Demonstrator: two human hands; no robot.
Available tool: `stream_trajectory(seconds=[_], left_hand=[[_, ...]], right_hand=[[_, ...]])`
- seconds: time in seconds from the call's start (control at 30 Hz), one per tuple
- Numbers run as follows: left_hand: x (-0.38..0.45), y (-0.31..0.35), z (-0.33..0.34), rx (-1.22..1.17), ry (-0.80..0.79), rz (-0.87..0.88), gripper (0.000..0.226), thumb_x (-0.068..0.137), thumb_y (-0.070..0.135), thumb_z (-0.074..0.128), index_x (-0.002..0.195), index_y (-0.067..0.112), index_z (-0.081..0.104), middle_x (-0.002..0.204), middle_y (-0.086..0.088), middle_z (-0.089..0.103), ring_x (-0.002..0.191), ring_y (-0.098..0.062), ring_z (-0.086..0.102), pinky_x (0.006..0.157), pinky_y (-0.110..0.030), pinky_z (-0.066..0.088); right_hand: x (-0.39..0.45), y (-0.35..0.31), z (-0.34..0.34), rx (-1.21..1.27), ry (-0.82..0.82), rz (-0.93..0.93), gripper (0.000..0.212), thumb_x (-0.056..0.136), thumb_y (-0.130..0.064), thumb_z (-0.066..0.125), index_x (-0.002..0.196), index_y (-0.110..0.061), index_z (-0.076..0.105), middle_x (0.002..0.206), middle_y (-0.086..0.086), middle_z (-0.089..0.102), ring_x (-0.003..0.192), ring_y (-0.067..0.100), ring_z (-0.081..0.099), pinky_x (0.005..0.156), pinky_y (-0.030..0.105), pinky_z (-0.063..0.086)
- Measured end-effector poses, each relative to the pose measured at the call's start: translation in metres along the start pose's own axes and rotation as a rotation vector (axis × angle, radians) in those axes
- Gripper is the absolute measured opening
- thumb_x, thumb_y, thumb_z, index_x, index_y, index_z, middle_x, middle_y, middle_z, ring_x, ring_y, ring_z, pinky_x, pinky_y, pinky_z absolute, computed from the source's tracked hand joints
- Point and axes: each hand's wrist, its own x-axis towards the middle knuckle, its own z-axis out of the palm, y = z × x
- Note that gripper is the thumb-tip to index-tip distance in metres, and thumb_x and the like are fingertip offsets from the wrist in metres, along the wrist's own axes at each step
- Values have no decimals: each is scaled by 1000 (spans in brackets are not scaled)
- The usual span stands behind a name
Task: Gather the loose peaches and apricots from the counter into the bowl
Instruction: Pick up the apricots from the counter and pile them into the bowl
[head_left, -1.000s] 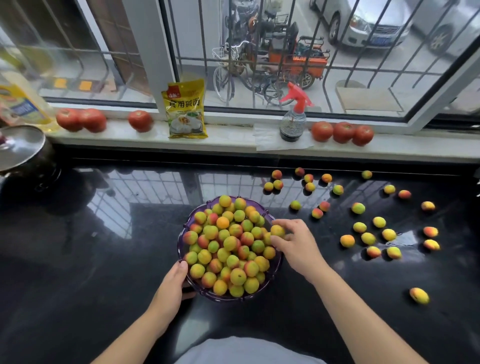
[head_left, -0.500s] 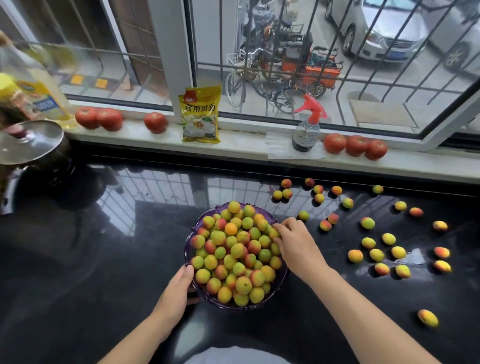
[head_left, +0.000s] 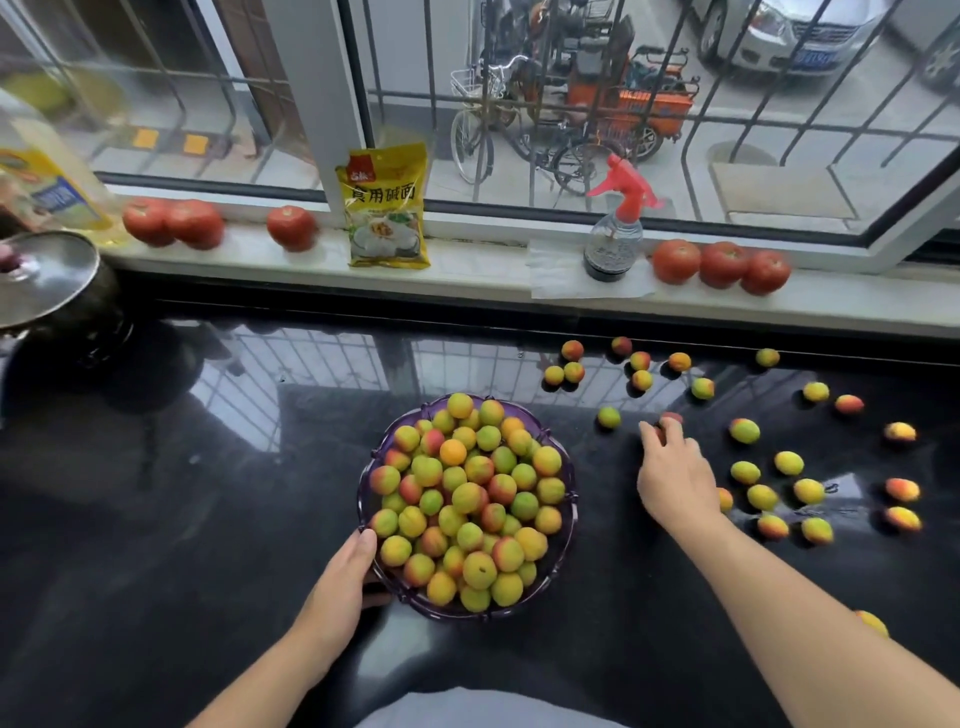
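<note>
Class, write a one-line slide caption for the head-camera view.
Left hand steadies the heaped purple plastic bowl while right hand reaches a reddish loose fruit on the glossy black counter.

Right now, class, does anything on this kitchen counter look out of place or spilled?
Yes. Many small fruits lie scattered loose on the black counter, right of the heaped purple bowl. The right hand reaches to one; the left hand holds the bowl's rim. Nothing looks damaged.

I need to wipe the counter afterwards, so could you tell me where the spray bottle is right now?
In the head view, the spray bottle stands on the windowsill, right of centre, between the yellow packet and three tomatoes to its right.
</note>
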Motion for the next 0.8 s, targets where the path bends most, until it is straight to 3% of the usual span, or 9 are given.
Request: stream_trajectory(seconds=[0.1, 0.17, 0.27, 0.37, 0.5, 0.6, 0.7, 0.8], left_hand=[[0, -1, -1, 10, -3, -3, 37, 112, 35, 32, 131, 31, 63, 120, 3, 77, 112, -22, 72, 79, -35, 58], [1, -2, -2, 23, -7, -3, 37, 113, 36, 32, 132, 32, 63, 120, 3, 77, 112, -23, 72, 82, -37, 58], [2, -3, -4, 40, -12, -1, 36, 113, 40, 33, 131, 32, 63, 119, 2, 77, 112, -25, 72, 86, -42, 58], [3, -4, -5, 51, -14, 13, 36, 112, 45, 35, 132, 32, 63, 119, 2, 77, 112, -26, 72, 88, -44, 58], [2, -4, -4, 70, -29, 25, 38, 112, 40, 30, 132, 34, 62, 119, 5, 77, 111, -23, 72, 92, -47, 59], [3, -4, -6, 77, -44, 34, 37, 112, 44, 32, 132, 34, 62, 119, 4, 77, 112, -25, 72, 95, -53, 58], [6, -6, -8, 76, -44, 37, 37, 111, 46, 35, 131, 32, 63, 118, 4, 77, 113, -27, 71, 95, -56, 58], [8, -8, -8, 81, -38, 39, 38, 112, 40, 31, 128, 31, 64, 116, 4, 78, 112, -29, 71, 95, -57, 58]], right_hand=[[8, 9, 5, -252, -8, -210, 61, 88, -11, 64, 146, -11, 43, 145, 14, 42, 110, 35, 54, 79, 39, 53], [15, 14, 5, -260, -26, -267, 54, 83, -6, 68, 134, -10, 51, 132, 12, 48, 105, 33, 54, 78, 39, 55], [12, 8, 3, 59, -49, -119, 33, 90, -4, 60, 121, -13, 56, 121, 9, 46, 99, 34, 54, 79, 42, 52], [-22, -9, 8, 414, 35, 67, 21, 94, -10, 60, 113, -20, 58, 115, 1, 40, 86, 33, 56, 72, 38, 48], [-89, -25, 28, 821, 85, 303, 22, 93, -13, 68, 114, -19, 67, 111, -3, 51, 96, 27, 60, 83, 32, 43], [-136, -32, 32, 1071, -41, 393, 33, 92, -17, 71, 123, -20, 62, 106, 1, 64, 92, 24, 66, 86, 39, 52], [-159, -34, 18, 1159, -83, 395, 26, 92, -25, 72, 116, -29, 62, 100, -5, 69, 90, 19, 70, 84, 38, 56], [-160, -40, -9, 1137, -9, 238, 16, 91, -24, 74, 103, -34, 69, 88, -9, 72, 82, 9, 67, 75, 22, 54]])
